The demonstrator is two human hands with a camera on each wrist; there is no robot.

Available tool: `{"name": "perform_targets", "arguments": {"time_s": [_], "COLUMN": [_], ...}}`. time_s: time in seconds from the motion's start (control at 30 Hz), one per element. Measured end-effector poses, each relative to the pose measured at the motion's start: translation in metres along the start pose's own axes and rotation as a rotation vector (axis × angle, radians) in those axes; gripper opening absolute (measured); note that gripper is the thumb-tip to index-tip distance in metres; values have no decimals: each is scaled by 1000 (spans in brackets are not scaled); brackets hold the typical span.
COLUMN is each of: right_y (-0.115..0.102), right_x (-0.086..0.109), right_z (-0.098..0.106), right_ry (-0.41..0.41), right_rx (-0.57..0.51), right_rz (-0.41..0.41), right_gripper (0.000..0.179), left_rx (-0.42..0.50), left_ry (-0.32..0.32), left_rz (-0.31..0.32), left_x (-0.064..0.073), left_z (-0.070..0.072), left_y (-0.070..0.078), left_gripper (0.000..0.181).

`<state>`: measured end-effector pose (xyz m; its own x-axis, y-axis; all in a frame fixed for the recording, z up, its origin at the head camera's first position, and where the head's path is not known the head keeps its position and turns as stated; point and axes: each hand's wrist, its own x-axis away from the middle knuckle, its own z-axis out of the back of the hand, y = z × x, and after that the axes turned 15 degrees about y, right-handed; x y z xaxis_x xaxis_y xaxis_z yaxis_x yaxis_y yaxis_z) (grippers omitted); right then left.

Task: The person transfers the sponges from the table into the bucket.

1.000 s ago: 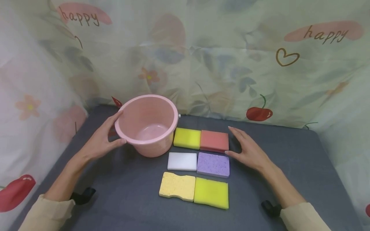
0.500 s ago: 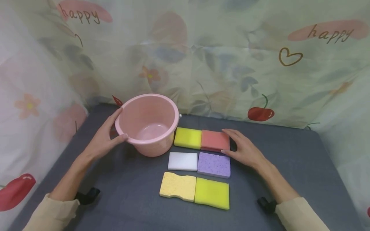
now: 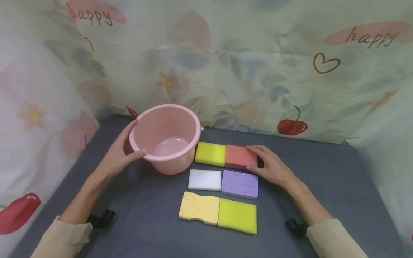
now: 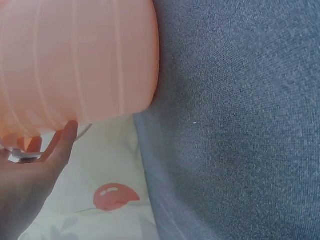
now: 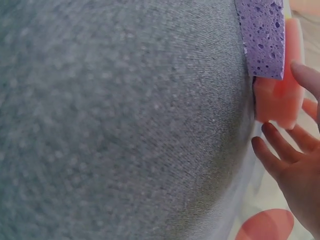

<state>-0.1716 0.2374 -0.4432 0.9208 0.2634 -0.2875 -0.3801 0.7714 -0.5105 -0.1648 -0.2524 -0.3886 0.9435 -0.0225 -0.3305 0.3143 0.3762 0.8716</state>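
My left hand (image 3: 119, 159) rests against the left side of a pink bucket (image 3: 174, 165), fingers spread along the outside and thumb at the front rim. In the left wrist view, fingers (image 4: 62, 142) touch the bucket's ribbed wall. My right hand (image 3: 274, 166) grips the right end of a coral-red sponge (image 3: 240, 156), thumb at its near edge and fingertips at its far edge. The sponge lies on the dark cloth. Beside it sits a yellow sponge (image 3: 210, 153). Closer in are a white sponge (image 3: 204, 180) and a purple one, the purple sponge (image 5: 262, 37) also showing in the right wrist view.
A pale-yellow notched sponge (image 3: 199, 208) and a bright yellow-green sponge (image 3: 237, 215) form the nearest row. The table (image 3: 145, 229) is covered in dark grey-blue cloth. Patterned curtains (image 3: 251, 64) hang at the back and sides.
My right hand has moved left from beside the coral-red sponge onto its right end, thumb and fingers closer together. My left hand stays at the bucket; the sponges keep their places.
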Motion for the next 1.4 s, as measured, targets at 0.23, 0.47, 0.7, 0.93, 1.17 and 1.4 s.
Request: {"name": "perform_targets", "arguments": {"time_s": [0.23, 0.47, 0.7, 0.93, 1.17, 1.4], "right_y": [-1, -3, -6, -12, -20, -30], "right_x": [-2, -5, -9, -13, -19, -25], "right_z": [4, 12, 24, 32, 43, 51], "right_ry": [17, 30, 51, 46, 50, 73], "right_rx": [5, 16, 28, 42, 38, 29], "right_rz": [6, 10, 32, 26, 39, 76], "right_gripper": [72, 72, 73, 74, 75, 73], "left_rx": [6, 25, 56, 63, 60, 63], "left_ry": [7, 26, 30, 27, 26, 24], "left_rz": [15, 11, 7, 12, 15, 14], "left_x": [1, 1, 2, 2, 2, 3], "left_z": [-1, -2, -2, -2, -2, -2], "left_y": [1, -1, -2, -1, -1, 0], "left_gripper": [94, 93, 92, 92, 92, 92]}}
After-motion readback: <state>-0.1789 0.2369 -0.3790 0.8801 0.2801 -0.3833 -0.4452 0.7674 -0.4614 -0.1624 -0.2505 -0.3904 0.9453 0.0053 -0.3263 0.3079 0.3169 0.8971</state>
